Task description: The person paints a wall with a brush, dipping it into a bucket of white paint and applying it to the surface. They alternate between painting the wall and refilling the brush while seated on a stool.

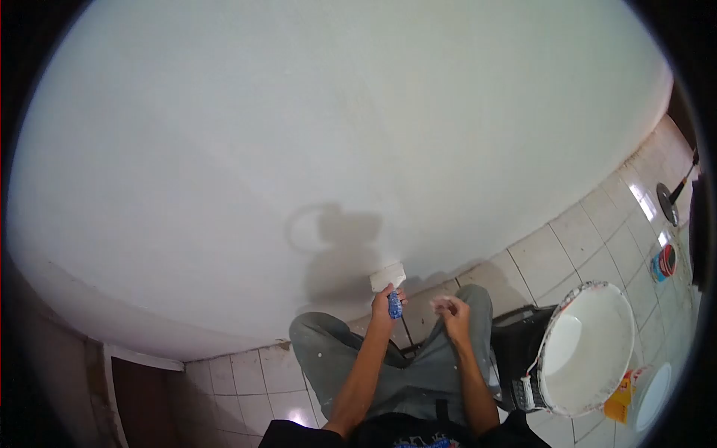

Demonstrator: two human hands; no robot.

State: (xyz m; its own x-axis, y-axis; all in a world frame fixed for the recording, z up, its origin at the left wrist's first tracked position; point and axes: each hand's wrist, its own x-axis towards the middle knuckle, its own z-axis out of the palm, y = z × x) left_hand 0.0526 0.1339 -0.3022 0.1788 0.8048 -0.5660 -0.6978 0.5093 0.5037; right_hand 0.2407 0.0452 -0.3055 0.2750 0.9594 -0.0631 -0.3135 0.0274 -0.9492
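Note:
My left hand (pixel 386 305) is closed around the blue, white-flecked handle of a putty knife (pixel 388 277). Its wide, whitish blade lies at the lower part of the white wall (pixel 224 179), apparently touching it. Over my right knee, my right hand (pixel 451 310) has loosely bent fingers with whitish smears on the tips, and I see nothing in it. To the right of that knee stands a large white bucket (pixel 626 313), its rim crusted with paint and white material inside.
A yellow-and-white tub (pixel 648 397) sits beside the bucket. Farther right are a small blue-and-red can (pixel 663 263) and a dark round-based object (pixel 668 205). A black item (pixel 523 328) lies against the bucket. Tiled floor (pixel 258 373) runs along the wall, with a doorway (pixel 142 396) at lower left.

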